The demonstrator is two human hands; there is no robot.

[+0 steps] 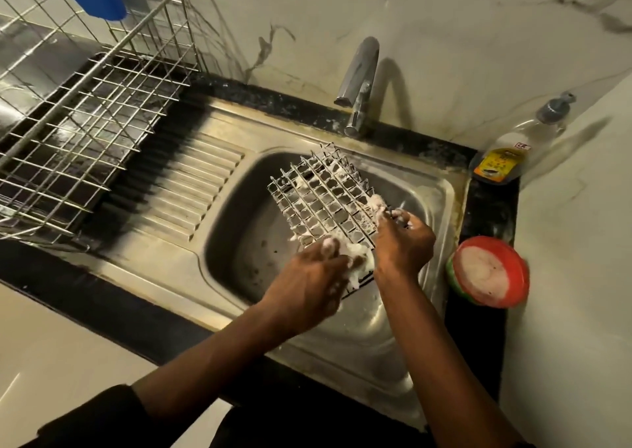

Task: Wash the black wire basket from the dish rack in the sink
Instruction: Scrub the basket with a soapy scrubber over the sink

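While lather coats both hands and wire, slipping is the main risk: the square-gridded black wire basket [325, 201], its wires whitened with suds, is held up by one wet grip only. If that grip slides, the basket would likely drop into the steel sink basin [239, 242]. Second risk, judged: hard scrubbing against the near edge could twist the basket out of the holding hand or snag fingers in the grid. Third: a wide elbow swing could knock the round red tub of pale soap [489, 271] standing on the black stone bench [485, 215] just right of the basin. The clear soap bottle with a yellow label [506, 153] stands in the far corner, farther from harm. The curved chrome tap [359, 85] shows no running water, so rinsing is not yet done. Position: the basket is tilted above the basin, far corner raised toward the tap, near edge low toward the person. The right hand [403, 242] grips its right edge, fingers curled through the wires. The left hand [307, 276] is closed round a white foamy wad [355, 252], pressed to the near edge; whether a scrub pad lies inside cannot be told. The silver wire dish rack [85, 123] stands well apart, at left.
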